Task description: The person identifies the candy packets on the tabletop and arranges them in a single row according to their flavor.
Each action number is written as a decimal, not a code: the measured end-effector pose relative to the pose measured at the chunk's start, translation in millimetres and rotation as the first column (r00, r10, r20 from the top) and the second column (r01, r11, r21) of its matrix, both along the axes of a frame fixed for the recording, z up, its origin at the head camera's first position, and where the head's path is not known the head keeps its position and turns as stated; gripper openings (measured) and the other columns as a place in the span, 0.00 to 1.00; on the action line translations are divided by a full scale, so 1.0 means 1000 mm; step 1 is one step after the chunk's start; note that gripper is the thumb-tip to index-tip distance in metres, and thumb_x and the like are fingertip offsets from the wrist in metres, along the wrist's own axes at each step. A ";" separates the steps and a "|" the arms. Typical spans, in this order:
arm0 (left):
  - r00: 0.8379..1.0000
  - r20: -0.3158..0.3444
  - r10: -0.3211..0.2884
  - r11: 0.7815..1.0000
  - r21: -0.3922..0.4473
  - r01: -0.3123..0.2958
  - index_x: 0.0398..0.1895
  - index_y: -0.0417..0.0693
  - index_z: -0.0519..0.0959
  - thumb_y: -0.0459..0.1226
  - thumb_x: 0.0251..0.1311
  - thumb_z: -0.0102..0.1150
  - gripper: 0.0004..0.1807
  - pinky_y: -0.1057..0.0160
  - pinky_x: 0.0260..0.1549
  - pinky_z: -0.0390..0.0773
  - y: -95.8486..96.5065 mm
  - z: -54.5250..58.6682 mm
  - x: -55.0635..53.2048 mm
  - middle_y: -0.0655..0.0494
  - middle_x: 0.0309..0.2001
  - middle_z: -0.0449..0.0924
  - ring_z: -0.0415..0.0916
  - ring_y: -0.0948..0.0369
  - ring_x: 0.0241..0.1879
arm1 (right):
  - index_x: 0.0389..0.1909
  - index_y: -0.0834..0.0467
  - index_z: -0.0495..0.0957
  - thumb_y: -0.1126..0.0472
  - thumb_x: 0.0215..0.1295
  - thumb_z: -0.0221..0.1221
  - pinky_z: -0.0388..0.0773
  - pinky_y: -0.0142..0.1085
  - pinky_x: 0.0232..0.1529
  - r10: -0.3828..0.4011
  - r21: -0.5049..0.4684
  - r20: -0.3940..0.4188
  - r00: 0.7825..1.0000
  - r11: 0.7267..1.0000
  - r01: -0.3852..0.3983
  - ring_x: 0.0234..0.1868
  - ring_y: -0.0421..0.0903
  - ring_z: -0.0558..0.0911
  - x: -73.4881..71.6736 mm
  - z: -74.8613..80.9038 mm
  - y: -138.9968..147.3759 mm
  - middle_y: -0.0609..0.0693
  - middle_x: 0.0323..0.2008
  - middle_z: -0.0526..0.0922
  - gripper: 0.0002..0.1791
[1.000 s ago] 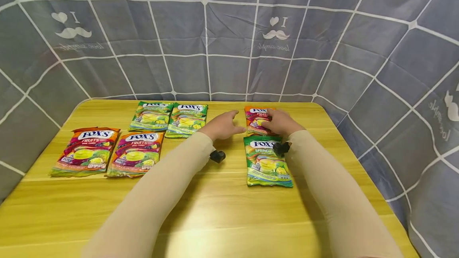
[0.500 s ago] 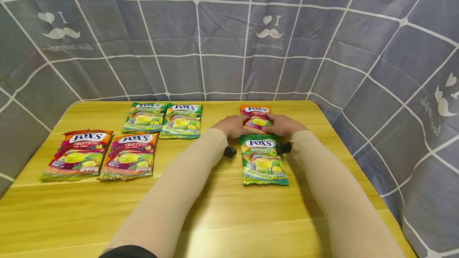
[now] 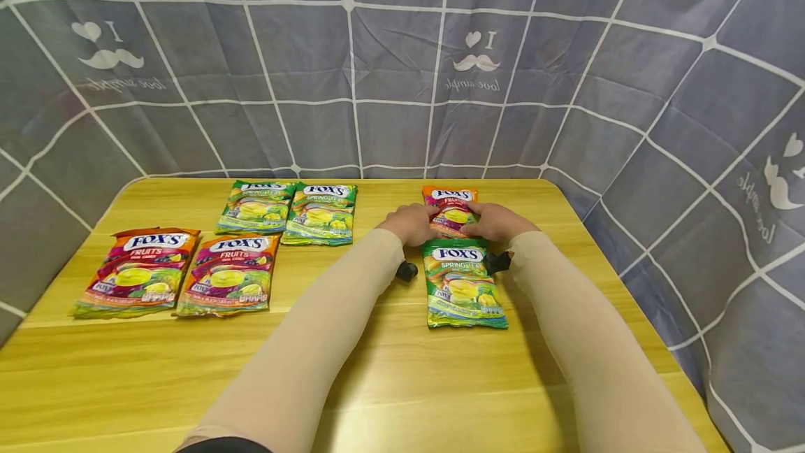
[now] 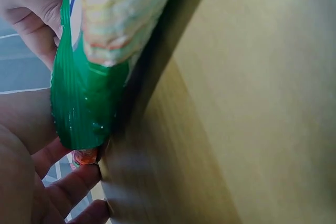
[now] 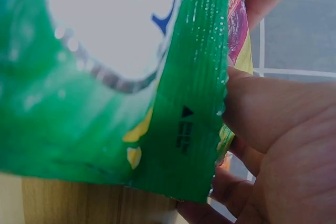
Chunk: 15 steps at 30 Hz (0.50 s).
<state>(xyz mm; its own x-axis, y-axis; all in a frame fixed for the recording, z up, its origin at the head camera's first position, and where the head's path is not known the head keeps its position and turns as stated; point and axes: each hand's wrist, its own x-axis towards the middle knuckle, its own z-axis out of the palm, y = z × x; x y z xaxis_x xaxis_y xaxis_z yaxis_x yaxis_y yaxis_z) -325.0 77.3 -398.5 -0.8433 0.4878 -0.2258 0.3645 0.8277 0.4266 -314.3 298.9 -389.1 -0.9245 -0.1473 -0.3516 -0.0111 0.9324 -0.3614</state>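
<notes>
A red and orange bag of Fox's Fruits candy [image 3: 454, 214] lies near the table's far edge in the head view. My left hand [image 3: 411, 224] holds its left side, and my right hand [image 3: 499, 222] grips its right side with the thumb over the front. Just nearer lies a green bag of Fox's Spring Tea candy [image 3: 464, 292], its top edge close against the Fruits bag. In the left wrist view, the green bag [image 4: 86, 103] covers much of the Fruits bag, so only a bit of orange shows by my fingertips [image 4: 92, 211]. The right wrist view shows the green bag's seam [image 5: 191, 103] beside my thumb.
On the left lie two Fruits bags, one [image 3: 141, 271] farther left and one [image 3: 228, 275] beside it. Behind them are two Spring Tea bags, one [image 3: 254, 208] and another [image 3: 319, 214]. A grey checked curtain [image 3: 393, 54] rises around the wooden table [image 3: 390, 383].
My left hand has moved right, from beside the Fruits bag onto its left side. The right hand stays on the right side. The bags show little movement on the table; the head view has shifted slightly.
</notes>
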 end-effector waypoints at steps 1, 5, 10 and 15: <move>1.000 -0.002 -0.001 1.000 0.000 0.001 0.83 0.62 0.63 0.55 0.72 0.61 0.39 0.36 0.72 0.67 0.000 0.000 0.000 0.46 0.77 0.69 0.67 0.42 0.73 | 0.86 0.54 0.51 0.44 0.76 0.61 0.60 0.60 0.79 0.000 0.002 0.000 1.000 1.000 0.000 0.76 0.64 0.68 0.000 0.000 0.000 0.65 0.77 0.67 0.46; 1.000 -0.001 0.003 1.000 0.001 -0.003 0.83 0.62 0.63 0.54 0.73 0.61 0.38 0.36 0.72 0.67 0.000 0.002 0.001 0.46 0.78 0.68 0.67 0.42 0.73 | 0.86 0.54 0.51 0.44 0.76 0.61 0.60 0.60 0.80 -0.005 -0.008 -0.002 1.000 1.000 0.005 0.76 0.64 0.68 0.000 0.000 0.000 0.64 0.77 0.68 0.46; 1.000 0.002 0.007 1.000 0.015 -0.007 0.82 0.61 0.64 0.53 0.73 0.60 0.37 0.37 0.72 0.64 -0.001 0.003 0.003 0.48 0.78 0.68 0.66 0.41 0.74 | 0.85 0.54 0.52 0.45 0.76 0.61 0.61 0.59 0.79 -0.007 -0.030 -0.007 1.000 1.000 0.007 0.74 0.63 0.70 -0.001 -0.001 0.000 0.64 0.75 0.70 0.45; 1.000 -0.010 0.012 1.000 0.014 -0.012 0.83 0.62 0.64 0.54 0.73 0.60 0.37 0.36 0.72 0.64 0.000 0.001 0.004 0.49 0.79 0.67 0.66 0.42 0.74 | 0.85 0.53 0.52 0.45 0.76 0.61 0.61 0.60 0.79 -0.030 -0.037 -0.008 1.000 0.999 0.029 0.74 0.63 0.70 0.001 -0.001 0.000 0.64 0.76 0.70 0.45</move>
<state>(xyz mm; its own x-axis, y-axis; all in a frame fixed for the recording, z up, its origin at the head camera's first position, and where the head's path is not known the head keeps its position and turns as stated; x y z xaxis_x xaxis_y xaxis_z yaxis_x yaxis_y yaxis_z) -321.3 77.2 -397.1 -0.8514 0.4806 -0.2103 0.3588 0.8260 0.4347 -313.7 298.7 -390.5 -0.9317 -0.1326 -0.3383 0.0128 0.9185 -0.3952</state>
